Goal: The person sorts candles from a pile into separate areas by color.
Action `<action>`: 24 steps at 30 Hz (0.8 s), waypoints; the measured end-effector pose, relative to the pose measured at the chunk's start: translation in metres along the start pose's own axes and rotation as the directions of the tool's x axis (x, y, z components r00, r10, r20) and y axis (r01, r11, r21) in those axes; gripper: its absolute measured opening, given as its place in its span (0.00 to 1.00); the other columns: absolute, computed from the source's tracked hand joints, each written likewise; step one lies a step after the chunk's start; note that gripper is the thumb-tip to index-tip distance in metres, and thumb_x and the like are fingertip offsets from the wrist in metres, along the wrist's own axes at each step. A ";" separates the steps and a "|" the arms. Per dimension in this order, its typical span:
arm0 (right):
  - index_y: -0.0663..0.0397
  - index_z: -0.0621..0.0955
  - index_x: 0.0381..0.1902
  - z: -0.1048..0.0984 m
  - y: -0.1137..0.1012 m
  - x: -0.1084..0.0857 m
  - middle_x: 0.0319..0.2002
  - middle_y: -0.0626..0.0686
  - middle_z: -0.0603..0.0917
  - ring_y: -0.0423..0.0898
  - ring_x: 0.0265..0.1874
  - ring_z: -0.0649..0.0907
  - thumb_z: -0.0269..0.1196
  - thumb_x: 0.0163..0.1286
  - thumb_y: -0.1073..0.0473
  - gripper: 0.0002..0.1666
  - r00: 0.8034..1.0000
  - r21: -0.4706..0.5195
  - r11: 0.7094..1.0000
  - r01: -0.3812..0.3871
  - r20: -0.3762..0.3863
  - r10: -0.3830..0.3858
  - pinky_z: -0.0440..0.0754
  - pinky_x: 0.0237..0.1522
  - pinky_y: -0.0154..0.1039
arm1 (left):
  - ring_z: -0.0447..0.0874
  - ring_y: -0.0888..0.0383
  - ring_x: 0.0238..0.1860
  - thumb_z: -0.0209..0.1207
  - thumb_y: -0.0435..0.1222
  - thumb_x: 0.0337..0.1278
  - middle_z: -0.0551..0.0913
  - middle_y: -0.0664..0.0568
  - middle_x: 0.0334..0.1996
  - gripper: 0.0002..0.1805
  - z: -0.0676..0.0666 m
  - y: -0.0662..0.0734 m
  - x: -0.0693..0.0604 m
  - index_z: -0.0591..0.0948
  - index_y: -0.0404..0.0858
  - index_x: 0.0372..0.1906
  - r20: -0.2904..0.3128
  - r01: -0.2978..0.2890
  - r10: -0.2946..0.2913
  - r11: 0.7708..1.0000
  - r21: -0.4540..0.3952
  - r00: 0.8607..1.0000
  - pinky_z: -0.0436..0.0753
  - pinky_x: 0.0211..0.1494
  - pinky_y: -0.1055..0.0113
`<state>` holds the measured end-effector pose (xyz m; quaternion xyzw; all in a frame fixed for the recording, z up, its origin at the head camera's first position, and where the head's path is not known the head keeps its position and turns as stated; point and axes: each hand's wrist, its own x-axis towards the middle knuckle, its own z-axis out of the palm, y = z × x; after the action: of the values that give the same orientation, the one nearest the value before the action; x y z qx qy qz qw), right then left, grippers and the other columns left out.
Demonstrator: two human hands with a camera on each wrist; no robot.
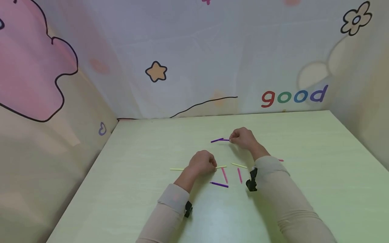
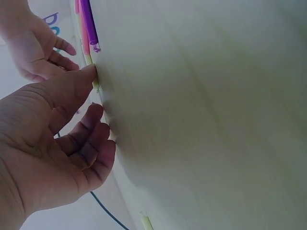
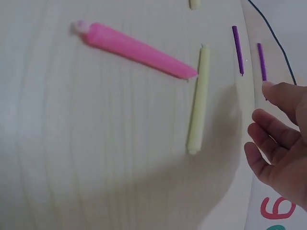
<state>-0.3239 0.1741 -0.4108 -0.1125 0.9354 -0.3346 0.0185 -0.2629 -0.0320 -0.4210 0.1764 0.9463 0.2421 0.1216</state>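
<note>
Near the back of the table my right hand [image 1: 244, 138] pinches one end of a thin purple candle [image 3: 262, 62] between thumb and finger. A second purple candle [image 1: 215, 140] lies just left of it, their ends close together. Lower and to the left, my left hand [image 1: 202, 162] pinches a pale yellow candle [image 1: 222, 167] at the tabletop; the thumb covers part of it. In the left wrist view a pink candle [image 2: 84, 38] and a purple candle [image 2: 89, 21] lie beyond that thumb. The other fingers of both hands are loosely bent.
Another yellow candle [image 1: 239, 165] and a pink candle [image 1: 239, 175] lie between the forearms. A yellow candle [image 1: 176, 169] lies left of my left hand. Beside the right sleeve a pink end [image 1: 281, 160] shows. A printed cloth wall [image 1: 194, 74] stands behind the table [image 1: 121, 202].
</note>
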 end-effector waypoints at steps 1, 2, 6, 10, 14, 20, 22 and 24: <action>0.63 0.82 0.32 0.001 0.000 0.001 0.27 0.52 0.81 0.48 0.29 0.74 0.60 0.61 0.65 0.05 1.000 -0.006 1.000 -0.014 0.008 0.014 0.71 0.33 0.40 | 0.72 0.61 0.31 0.68 0.35 0.46 0.78 0.61 0.25 0.02 0.000 0.000 0.000 0.86 0.44 0.28 -0.001 0.002 -0.002 1.000 -0.001 1.000 0.72 0.36 0.69; 0.63 0.82 0.32 0.001 0.000 0.002 0.27 0.52 0.81 0.48 0.29 0.74 0.61 0.61 0.66 0.05 1.000 -0.016 1.000 -0.021 0.010 0.021 0.71 0.32 0.40 | 0.72 0.61 0.31 0.68 0.35 0.46 0.78 0.61 0.25 0.02 0.000 -0.001 0.000 0.86 0.44 0.28 -0.002 0.003 -0.003 1.000 -0.005 1.000 0.71 0.36 0.69; 0.63 0.82 0.30 0.005 0.001 0.004 0.25 0.52 0.80 0.48 0.27 0.74 0.61 0.59 0.66 0.04 0.999 -0.037 0.998 -0.048 0.002 0.048 0.70 0.31 0.40 | 0.72 0.61 0.30 0.68 0.35 0.45 0.79 0.61 0.25 0.02 -0.002 0.000 0.000 0.86 0.43 0.28 -0.010 -0.003 0.003 1.000 -0.009 1.000 0.71 0.35 0.68; 0.63 0.82 0.30 0.011 0.002 0.009 0.25 0.51 0.81 0.48 0.27 0.74 0.61 0.59 0.66 0.04 0.999 -0.032 0.999 -0.034 -0.019 0.034 0.70 0.32 0.39 | 0.72 0.61 0.30 0.68 0.35 0.45 0.79 0.61 0.25 0.02 -0.005 0.000 -0.001 0.86 0.43 0.28 -0.013 -0.001 0.001 1.000 0.006 1.000 0.71 0.36 0.69; 0.63 0.82 0.30 0.014 0.001 0.017 0.26 0.52 0.81 0.48 0.28 0.74 0.61 0.60 0.66 0.05 0.999 -0.037 0.998 -0.045 -0.021 0.044 0.70 0.33 0.40 | 0.72 0.62 0.30 0.68 0.35 0.45 0.79 0.61 0.25 0.02 -0.008 0.000 -0.002 0.86 0.43 0.28 -0.022 0.000 0.001 1.000 0.015 1.000 0.71 0.35 0.69; 0.61 0.82 0.27 0.018 0.005 0.021 0.27 0.52 0.81 0.50 0.32 0.74 0.62 0.59 0.65 0.04 0.998 -0.095 0.993 -0.068 -0.003 0.068 0.70 0.42 0.46 | 0.71 0.62 0.29 0.68 0.36 0.46 0.79 0.61 0.24 0.02 -0.006 -0.001 0.000 0.86 0.43 0.28 -0.022 -0.001 0.002 1.000 0.019 1.000 0.70 0.35 0.69; 0.60 0.83 0.27 0.019 0.006 0.021 0.27 0.52 0.82 0.51 0.33 0.74 0.62 0.58 0.65 0.04 0.998 -0.105 0.993 -0.061 0.005 0.062 0.69 0.44 0.48 | 0.71 0.62 0.29 0.68 0.36 0.46 0.78 0.62 0.23 0.02 -0.004 -0.001 0.001 0.86 0.43 0.28 -0.015 0.005 -0.004 1.000 0.025 1.000 0.70 0.35 0.69; 0.59 0.83 0.26 0.019 0.007 0.021 0.28 0.52 0.82 0.52 0.34 0.75 0.61 0.58 0.65 0.04 0.999 -0.121 0.992 -0.048 0.010 0.049 0.70 0.44 0.49 | 0.71 0.62 0.29 0.68 0.36 0.46 0.78 0.62 0.23 0.02 -0.005 -0.001 0.001 0.86 0.43 0.27 -0.013 0.006 -0.006 1.000 0.030 1.000 0.70 0.35 0.69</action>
<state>-0.3437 0.1629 -0.4292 -0.0928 0.9562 -0.2763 0.0256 -0.2655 -0.0341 -0.4174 0.1738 0.9512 0.2284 0.1136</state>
